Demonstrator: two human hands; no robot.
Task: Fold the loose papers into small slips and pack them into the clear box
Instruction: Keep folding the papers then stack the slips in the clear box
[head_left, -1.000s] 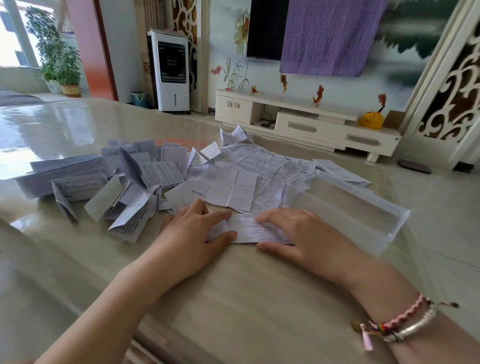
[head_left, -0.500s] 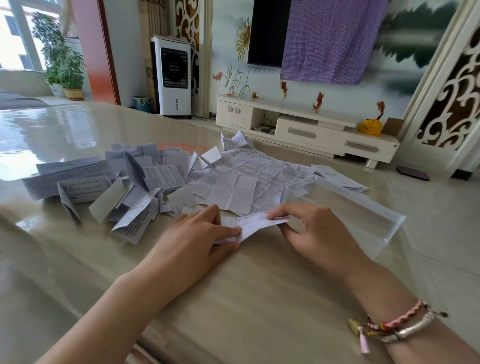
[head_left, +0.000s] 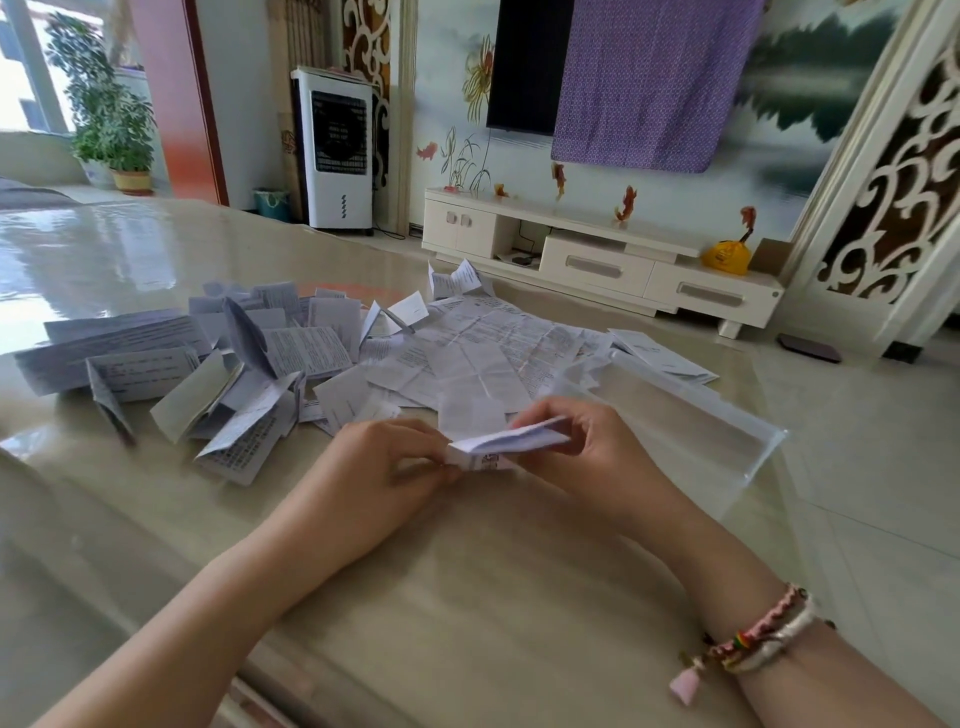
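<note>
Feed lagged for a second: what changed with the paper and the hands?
The paper slip, pressed flat on the table a second ago, is now lifted and folded over, pinched by the left hand and right hand. The clear box and the paper pile stayed put.

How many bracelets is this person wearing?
3, all on the right wrist: a pink braided bracelet farthest up toward the hand, a multicoloured bracelet next, and a white bracelet beside it. The left wrist looks bare; more could be hidden underneath.
</note>
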